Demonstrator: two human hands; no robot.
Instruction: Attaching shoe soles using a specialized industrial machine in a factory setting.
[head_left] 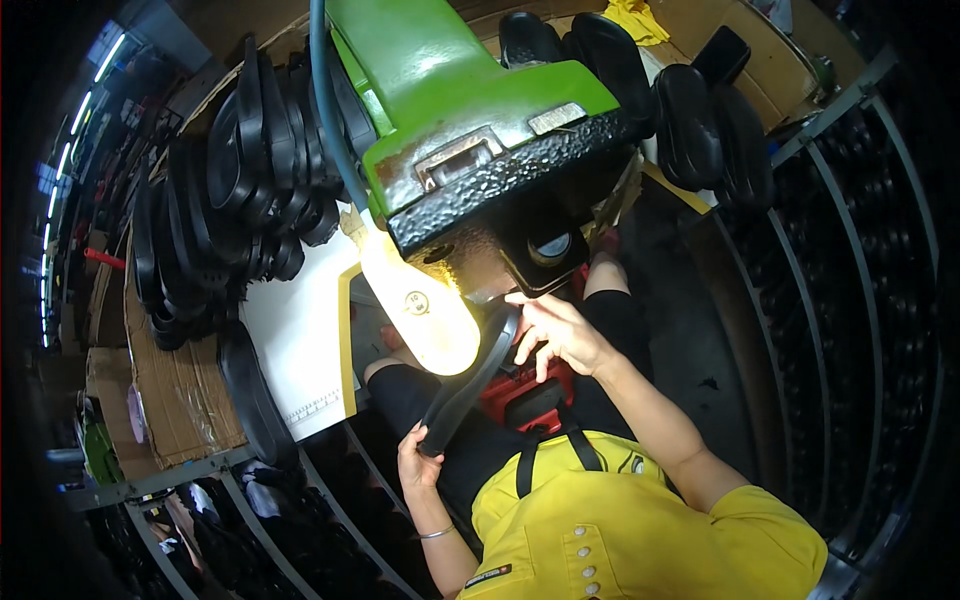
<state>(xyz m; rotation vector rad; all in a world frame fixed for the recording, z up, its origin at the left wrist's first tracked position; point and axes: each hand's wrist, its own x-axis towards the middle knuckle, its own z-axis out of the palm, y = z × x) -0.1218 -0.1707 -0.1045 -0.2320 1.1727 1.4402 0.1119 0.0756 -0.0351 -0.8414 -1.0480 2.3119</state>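
Just off the yellow-trimmed edge of the white worktop [300, 335], below the green machine [455, 85] and beside the glowing lamp [425, 310], a black sole [472, 378] slants in the air. The left hand [418, 460] grips its lower end; the right hand [562, 335] spreads its fingers at the upper end, and whether they pinch it cannot be told.

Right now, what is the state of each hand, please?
Left hand: closed, holding a curved black sole.
Right hand: fingers spread near its upper end; grip unclear.
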